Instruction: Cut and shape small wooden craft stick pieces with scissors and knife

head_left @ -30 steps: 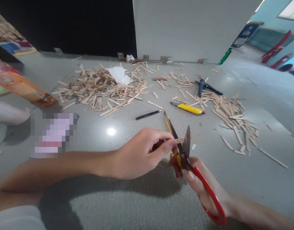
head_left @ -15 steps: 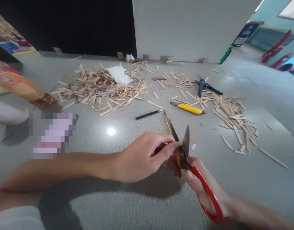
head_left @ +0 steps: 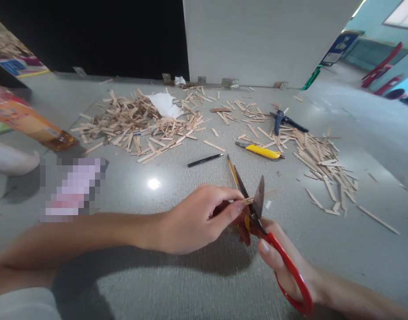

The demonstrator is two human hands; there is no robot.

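Left fingers [head_left: 228, 214] pinch the wood strip [head_left: 248, 201]; right fingers [head_left: 271, 253] grip the parted scissors [head_left: 257, 218], which should avoid skin.

I see a yellow cutter [head_left: 262, 151] lying right of a black pen [head_left: 204, 160], a white tissue [head_left: 165, 104] farther back. I make out an orange bottle [head_left: 27, 116] at far left; behind, a black panel [head_left: 107, 35] meets a white panel [head_left: 250, 40].

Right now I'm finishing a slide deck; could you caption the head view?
Left hand pinches a thin wooden strip at the open blades of red-handled scissors held in the right hand.
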